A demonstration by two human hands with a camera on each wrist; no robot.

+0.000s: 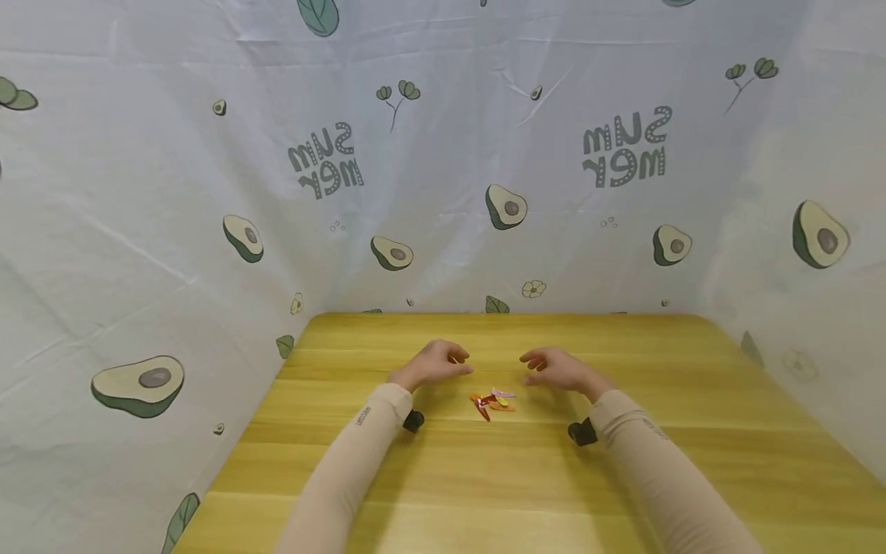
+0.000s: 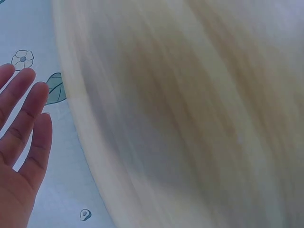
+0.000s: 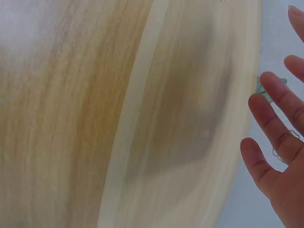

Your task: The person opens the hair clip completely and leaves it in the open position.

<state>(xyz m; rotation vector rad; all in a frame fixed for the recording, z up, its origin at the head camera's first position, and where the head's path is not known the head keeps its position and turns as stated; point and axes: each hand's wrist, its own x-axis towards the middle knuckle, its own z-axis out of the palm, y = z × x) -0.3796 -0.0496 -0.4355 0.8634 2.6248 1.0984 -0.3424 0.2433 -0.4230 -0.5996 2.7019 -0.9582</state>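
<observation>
A small pile of colourful pieces that look like hair clips (image 1: 493,402) lies on the wooden table between the two hands in the head view. Red, orange, yellow and pink-purple ones overlap there. To the left of the pile, the left hand (image 1: 436,363) hovers over the table with relaxed, slightly bent fingers and holds nothing. On the other side, the right hand (image 1: 559,369) is raised likewise, its fingers loosely spread and nothing in them. Each wrist view shows its own hand, the left hand (image 2: 21,128) and the right hand (image 3: 280,128), apart from the table surface.
The wooden table (image 1: 471,492) has rounded far corners. Behind it and along both sides hangs a pale sheet (image 1: 443,154) printed with avocados, leaves and lettering. A dark wrist-worn device (image 1: 583,432) sits under the right wrist, another dark device (image 1: 414,421) under the left.
</observation>
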